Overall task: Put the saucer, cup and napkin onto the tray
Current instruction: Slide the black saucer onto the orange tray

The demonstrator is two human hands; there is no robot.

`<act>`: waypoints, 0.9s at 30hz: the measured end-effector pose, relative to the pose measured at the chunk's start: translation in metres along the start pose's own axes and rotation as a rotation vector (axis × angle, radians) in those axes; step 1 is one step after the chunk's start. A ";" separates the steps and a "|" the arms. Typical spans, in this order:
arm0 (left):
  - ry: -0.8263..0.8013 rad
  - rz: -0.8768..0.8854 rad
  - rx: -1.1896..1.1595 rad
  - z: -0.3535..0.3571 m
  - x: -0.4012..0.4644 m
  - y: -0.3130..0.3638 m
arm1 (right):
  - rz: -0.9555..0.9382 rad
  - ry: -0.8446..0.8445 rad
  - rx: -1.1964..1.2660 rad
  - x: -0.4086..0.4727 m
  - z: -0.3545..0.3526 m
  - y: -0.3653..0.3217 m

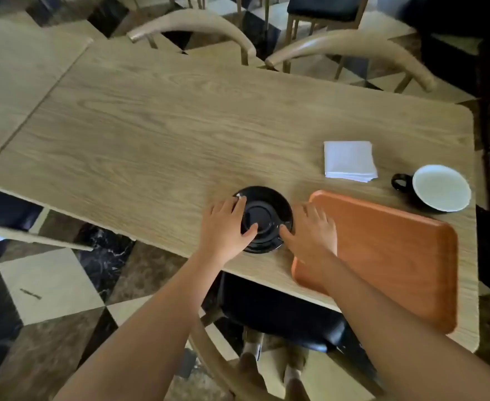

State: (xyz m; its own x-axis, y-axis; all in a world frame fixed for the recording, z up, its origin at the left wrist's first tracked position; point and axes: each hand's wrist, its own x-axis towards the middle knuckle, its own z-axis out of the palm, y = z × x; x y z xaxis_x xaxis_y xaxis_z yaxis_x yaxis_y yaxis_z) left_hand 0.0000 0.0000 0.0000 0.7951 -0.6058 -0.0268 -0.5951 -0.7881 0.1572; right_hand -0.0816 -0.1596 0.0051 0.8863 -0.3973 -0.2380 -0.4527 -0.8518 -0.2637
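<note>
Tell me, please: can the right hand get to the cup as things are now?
Probably yes. The right hand is at the saucer, and only the bare tray lies between it and the cup; nothing stands in the way.

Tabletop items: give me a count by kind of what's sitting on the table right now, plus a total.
Saucer: 1, black, both hands on its rim
Cup: 1, black outside, white inside
Napkin: 1 folded white stack
Tray: 1, orange, nothing on it yet
Total: 4
</note>
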 end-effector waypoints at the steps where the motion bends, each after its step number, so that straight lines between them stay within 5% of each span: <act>1: -0.017 -0.002 -0.006 0.003 0.002 -0.004 | 0.008 0.004 -0.004 0.004 0.002 -0.001; 12: -0.140 -0.089 -0.124 0.024 -0.003 -0.032 | 0.032 -0.058 -0.033 0.018 0.020 -0.007; 16: -0.157 -0.237 -0.429 0.022 -0.003 -0.019 | 0.114 -0.114 0.252 0.019 0.021 -0.011; 23: -0.075 -0.441 -0.810 0.004 0.001 0.004 | 0.224 0.036 0.645 0.010 -0.006 0.020; 27: -0.095 -0.419 -0.968 0.006 0.013 0.029 | 0.289 0.114 0.766 -0.006 -0.024 0.061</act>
State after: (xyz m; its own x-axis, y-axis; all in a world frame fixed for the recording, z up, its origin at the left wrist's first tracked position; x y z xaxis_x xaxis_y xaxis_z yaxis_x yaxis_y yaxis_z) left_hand -0.0071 -0.0315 -0.0016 0.8780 -0.3450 -0.3317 0.1045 -0.5382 0.8363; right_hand -0.1123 -0.2170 0.0129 0.7103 -0.6326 -0.3087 -0.5693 -0.2584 -0.7805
